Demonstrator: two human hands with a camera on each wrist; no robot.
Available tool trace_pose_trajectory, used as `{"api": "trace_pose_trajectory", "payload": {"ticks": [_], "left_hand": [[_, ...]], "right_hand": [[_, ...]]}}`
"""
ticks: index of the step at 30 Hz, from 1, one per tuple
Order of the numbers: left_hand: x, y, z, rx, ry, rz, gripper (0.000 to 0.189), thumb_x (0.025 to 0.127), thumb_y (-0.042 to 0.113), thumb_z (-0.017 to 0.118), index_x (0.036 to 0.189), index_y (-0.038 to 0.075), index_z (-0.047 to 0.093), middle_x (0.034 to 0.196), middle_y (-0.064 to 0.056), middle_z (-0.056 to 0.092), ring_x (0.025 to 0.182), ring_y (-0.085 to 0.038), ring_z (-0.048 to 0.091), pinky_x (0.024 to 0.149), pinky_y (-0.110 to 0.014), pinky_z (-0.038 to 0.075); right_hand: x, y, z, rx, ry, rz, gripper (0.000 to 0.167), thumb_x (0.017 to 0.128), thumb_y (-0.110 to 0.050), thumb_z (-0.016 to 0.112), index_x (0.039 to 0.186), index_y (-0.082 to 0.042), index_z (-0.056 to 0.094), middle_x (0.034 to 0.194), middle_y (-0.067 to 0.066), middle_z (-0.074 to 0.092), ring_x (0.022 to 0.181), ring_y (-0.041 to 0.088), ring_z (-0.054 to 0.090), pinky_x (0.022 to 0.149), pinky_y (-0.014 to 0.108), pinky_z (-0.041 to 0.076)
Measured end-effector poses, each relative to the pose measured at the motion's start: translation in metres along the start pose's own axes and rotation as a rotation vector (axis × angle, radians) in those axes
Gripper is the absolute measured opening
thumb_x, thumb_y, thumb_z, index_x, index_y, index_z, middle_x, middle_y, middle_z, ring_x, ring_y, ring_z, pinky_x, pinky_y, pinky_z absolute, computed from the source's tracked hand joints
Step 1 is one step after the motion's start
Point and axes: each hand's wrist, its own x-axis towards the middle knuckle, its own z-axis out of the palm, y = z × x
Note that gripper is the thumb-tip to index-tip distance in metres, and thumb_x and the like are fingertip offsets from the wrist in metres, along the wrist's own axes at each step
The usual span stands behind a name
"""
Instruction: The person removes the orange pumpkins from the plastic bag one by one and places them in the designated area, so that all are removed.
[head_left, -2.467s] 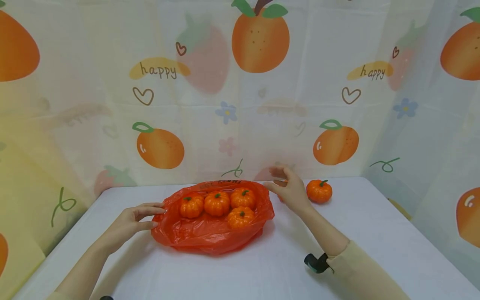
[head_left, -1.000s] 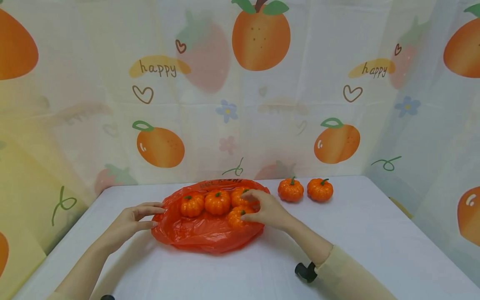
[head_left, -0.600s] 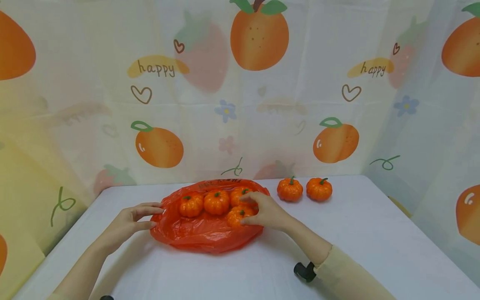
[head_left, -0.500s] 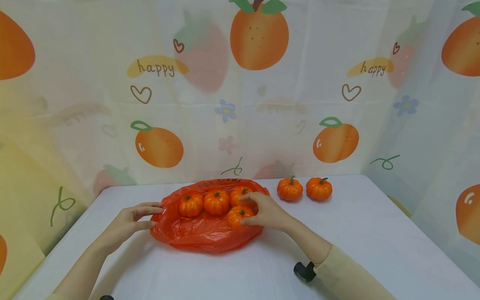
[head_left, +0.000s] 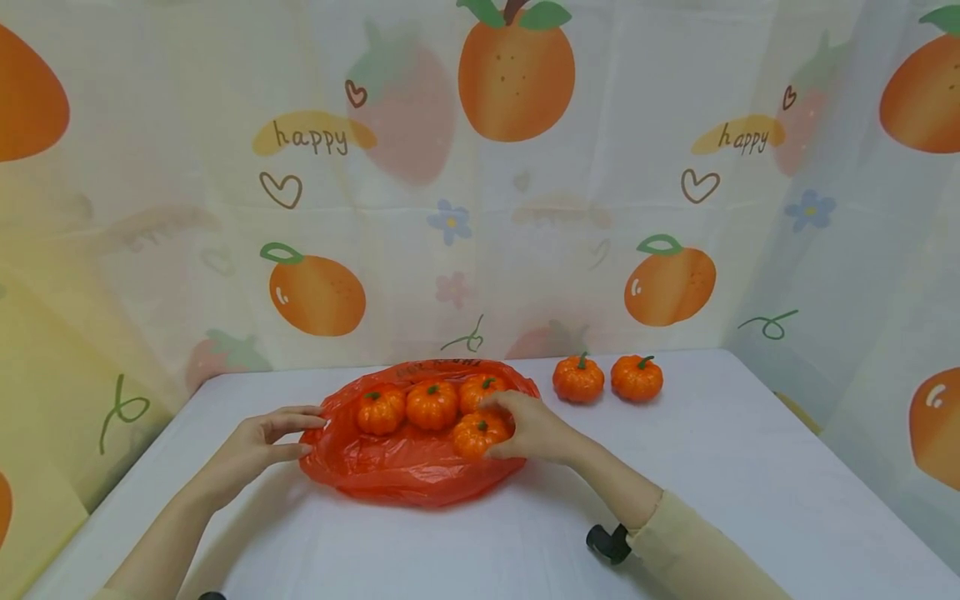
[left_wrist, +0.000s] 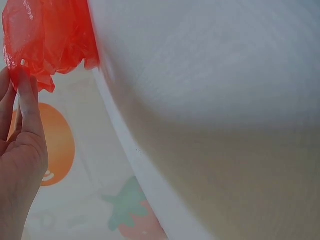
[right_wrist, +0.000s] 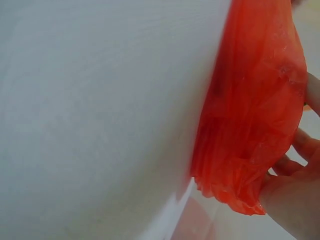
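Note:
A red plastic bag (head_left: 405, 479) lies spread on the table, its mouth facing up. Several small orange pumpkins with green stems sit inside. My left hand (head_left: 251, 450) pinches the bag's left rim; the left wrist view shows its fingertips (left_wrist: 22, 82) on the thin plastic. My right hand (head_left: 536, 429) reaches over the right rim, thumb and fingers curved around the front-right pumpkin (head_left: 478, 435). Its fingers overlap the pumpkin behind (head_left: 474, 390). In the right wrist view, the bag's side (right_wrist: 250, 100) hides that grip, with part of the right hand (right_wrist: 297, 192) showing beside it.
Two more pumpkins, a left one (head_left: 578, 381) and a right one (head_left: 637, 379), stand on the white table (head_left: 675, 467) behind and right of the bag. A fruit-printed curtain (head_left: 517, 225) hangs behind the table. Below the right sleeve shows a black device (head_left: 609, 543).
My right hand has moved from the pumpkin at the back right into the bag. Most recently its thumb has shifted slightly downward on the front-right pumpkin. The left hand stays at the rim.

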Motion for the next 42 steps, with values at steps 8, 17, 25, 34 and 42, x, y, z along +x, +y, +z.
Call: {"api": "trace_pose_trajectory", "payload": {"ticks": [8, 17, 25, 34, 42], "left_hand": [[0.0, 0.0002, -0.0001, -0.004, -0.003, -0.003, 0.035, 0.09, 0.018, 0.069, 0.125, 0.011, 0.067, 0.136, 0.003, 0.06, 0.113, 0.024, 0.045, 0.088, -0.013, 0.049], [-0.0003, 0.0006, -0.0003, -0.005, -0.002, -0.004, 0.035, 0.09, 0.018, 0.069, 0.125, 0.01, 0.068, 0.137, 0.003, 0.061, 0.113, 0.025, 0.045, 0.09, -0.014, 0.049], [-0.0009, 0.0012, -0.0002, -0.004, -0.005, -0.006, 0.035, 0.09, 0.017, 0.069, 0.124, 0.009, 0.068, 0.138, 0.0, 0.06, 0.113, 0.025, 0.044, 0.091, -0.015, 0.049], [-0.0011, 0.0013, -0.0004, -0.01, -0.005, -0.017, 0.037, 0.09, 0.017, 0.069, 0.126, 0.009, 0.067, 0.137, 0.004, 0.06, 0.112, 0.025, 0.044, 0.088, -0.013, 0.048], [-0.0007, 0.0007, -0.0005, -0.012, -0.003, -0.021, 0.037, 0.09, 0.018, 0.069, 0.126, 0.009, 0.067, 0.136, 0.005, 0.06, 0.112, 0.025, 0.044, 0.088, -0.014, 0.049]], "right_hand": [[0.0013, 0.0023, 0.0009, -0.004, -0.016, -0.007, 0.057, 0.08, -0.017, 0.081, 0.132, -0.012, 0.057, 0.135, 0.004, 0.06, 0.13, 0.026, 0.051, 0.111, 0.05, 0.043], [0.0016, 0.0036, 0.0016, -0.015, -0.023, -0.024, 0.056, 0.079, -0.014, 0.081, 0.13, -0.011, 0.058, 0.135, 0.007, 0.059, 0.129, 0.026, 0.052, 0.11, 0.05, 0.043], [-0.0007, 0.0021, 0.0016, -0.025, -0.018, -0.031, 0.055, 0.08, -0.015, 0.081, 0.13, -0.013, 0.058, 0.134, 0.005, 0.059, 0.129, 0.025, 0.051, 0.111, 0.049, 0.043], [-0.002, -0.0013, -0.0017, 0.0, -0.006, -0.021, 0.058, 0.079, -0.02, 0.082, 0.131, -0.014, 0.058, 0.134, 0.003, 0.06, 0.128, 0.024, 0.052, 0.11, 0.048, 0.045], [-0.0009, -0.0034, -0.0031, -0.001, 0.017, -0.032, 0.061, 0.078, -0.023, 0.083, 0.133, -0.015, 0.058, 0.132, 0.003, 0.061, 0.125, 0.024, 0.055, 0.107, 0.046, 0.047]]}}
